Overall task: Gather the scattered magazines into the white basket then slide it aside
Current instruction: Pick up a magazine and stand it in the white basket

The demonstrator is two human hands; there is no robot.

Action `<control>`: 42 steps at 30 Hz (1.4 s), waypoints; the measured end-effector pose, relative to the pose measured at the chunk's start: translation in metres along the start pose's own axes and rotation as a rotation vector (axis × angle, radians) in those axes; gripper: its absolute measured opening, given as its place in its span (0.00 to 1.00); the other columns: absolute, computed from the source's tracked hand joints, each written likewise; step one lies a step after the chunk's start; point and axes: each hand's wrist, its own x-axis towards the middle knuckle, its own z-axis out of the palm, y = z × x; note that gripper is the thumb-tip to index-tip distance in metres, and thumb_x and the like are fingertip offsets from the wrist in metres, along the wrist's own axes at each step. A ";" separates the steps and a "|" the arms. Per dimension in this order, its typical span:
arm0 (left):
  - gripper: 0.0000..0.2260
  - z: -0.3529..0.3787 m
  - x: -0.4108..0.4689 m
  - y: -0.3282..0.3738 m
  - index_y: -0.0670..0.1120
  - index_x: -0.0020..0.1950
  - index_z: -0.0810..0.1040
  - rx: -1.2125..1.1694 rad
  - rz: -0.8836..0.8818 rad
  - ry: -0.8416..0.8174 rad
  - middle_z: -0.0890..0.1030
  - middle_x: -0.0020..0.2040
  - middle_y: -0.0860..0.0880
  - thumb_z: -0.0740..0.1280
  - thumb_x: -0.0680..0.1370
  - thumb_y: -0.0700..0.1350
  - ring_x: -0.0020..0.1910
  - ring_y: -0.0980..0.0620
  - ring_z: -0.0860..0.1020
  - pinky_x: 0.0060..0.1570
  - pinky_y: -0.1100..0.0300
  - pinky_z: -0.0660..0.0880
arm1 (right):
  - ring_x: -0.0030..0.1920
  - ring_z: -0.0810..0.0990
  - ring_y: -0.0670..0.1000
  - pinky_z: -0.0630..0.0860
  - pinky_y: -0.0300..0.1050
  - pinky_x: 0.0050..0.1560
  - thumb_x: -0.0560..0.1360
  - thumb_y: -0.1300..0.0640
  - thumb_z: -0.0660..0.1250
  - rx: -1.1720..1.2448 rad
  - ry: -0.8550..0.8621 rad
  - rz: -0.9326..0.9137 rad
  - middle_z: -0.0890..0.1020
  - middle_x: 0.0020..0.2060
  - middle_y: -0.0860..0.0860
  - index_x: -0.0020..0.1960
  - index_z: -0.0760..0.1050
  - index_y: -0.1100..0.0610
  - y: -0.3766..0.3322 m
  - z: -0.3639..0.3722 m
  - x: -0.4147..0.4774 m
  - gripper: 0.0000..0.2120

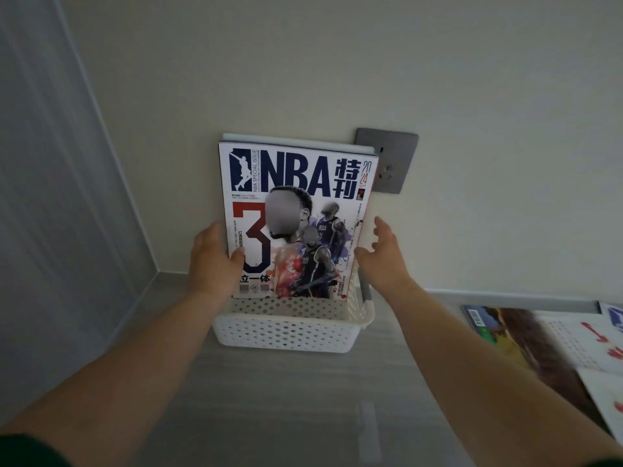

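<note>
Upright in the white basket (286,326) against the wall stood the NBA magazine (296,224), its left edge pinched by the left hand (214,261) while the right hand (384,257) hovered open just beside its right edge, with other magazines (526,338) lying on the table (286,399) to the right.

A single wide-angle view from a camera worn on the person's head, facing forward and down at a grey surface where it meets a pale wall. Both forearms stretch from the lower corners toward the centre, close to the lens.
</note>
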 end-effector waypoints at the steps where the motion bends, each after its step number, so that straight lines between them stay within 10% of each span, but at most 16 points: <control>1: 0.18 -0.002 -0.010 0.002 0.43 0.63 0.68 0.002 0.022 0.029 0.70 0.63 0.39 0.64 0.74 0.38 0.63 0.42 0.69 0.62 0.53 0.64 | 0.69 0.63 0.58 0.64 0.58 0.69 0.74 0.64 0.60 -0.013 0.009 0.008 0.61 0.71 0.57 0.72 0.53 0.56 0.003 -0.005 -0.007 0.29; 6: 0.17 0.001 -0.072 0.032 0.43 0.62 0.67 -0.190 0.043 -0.059 0.74 0.53 0.44 0.62 0.74 0.36 0.49 0.50 0.74 0.46 0.57 0.74 | 0.61 0.70 0.54 0.67 0.44 0.60 0.74 0.64 0.59 -0.069 0.080 0.013 0.67 0.66 0.57 0.67 0.64 0.58 0.035 -0.047 -0.055 0.21; 11: 0.11 0.029 -0.161 0.066 0.54 0.37 0.73 -0.166 0.110 -0.415 0.77 0.36 0.56 0.62 0.75 0.39 0.38 0.59 0.75 0.34 0.73 0.68 | 0.58 0.74 0.55 0.63 0.32 0.45 0.73 0.66 0.60 -0.143 0.139 0.090 0.77 0.58 0.58 0.57 0.75 0.61 0.085 -0.115 -0.115 0.13; 15: 0.10 0.060 -0.238 0.083 0.51 0.37 0.75 -0.100 0.111 -0.612 0.76 0.33 0.58 0.65 0.73 0.36 0.32 0.65 0.77 0.35 0.79 0.68 | 0.58 0.77 0.57 0.67 0.40 0.56 0.72 0.66 0.62 -0.245 0.217 0.171 0.81 0.55 0.60 0.54 0.77 0.63 0.139 -0.186 -0.175 0.12; 26: 0.17 0.153 -0.403 0.152 0.48 0.64 0.68 0.183 0.151 -0.907 0.74 0.62 0.49 0.62 0.75 0.45 0.62 0.53 0.72 0.56 0.68 0.65 | 0.71 0.59 0.55 0.57 0.50 0.71 0.76 0.49 0.57 -0.723 0.141 0.495 0.62 0.72 0.53 0.70 0.58 0.53 0.272 -0.364 -0.305 0.25; 36: 0.22 0.213 -0.467 0.211 0.49 0.68 0.63 0.254 0.043 -0.823 0.72 0.66 0.47 0.62 0.75 0.46 0.66 0.46 0.68 0.63 0.55 0.65 | 0.75 0.43 0.54 0.39 0.51 0.73 0.77 0.42 0.43 -0.805 0.018 0.364 0.48 0.75 0.53 0.74 0.45 0.50 0.317 -0.378 -0.335 0.27; 42: 0.22 0.228 -0.472 0.235 0.41 0.66 0.64 -0.193 -0.456 -0.623 0.75 0.56 0.45 0.65 0.74 0.44 0.49 0.47 0.73 0.47 0.57 0.70 | 0.75 0.41 0.55 0.37 0.51 0.73 0.77 0.42 0.43 -0.804 0.005 0.362 0.46 0.75 0.54 0.73 0.43 0.51 0.324 -0.380 -0.334 0.28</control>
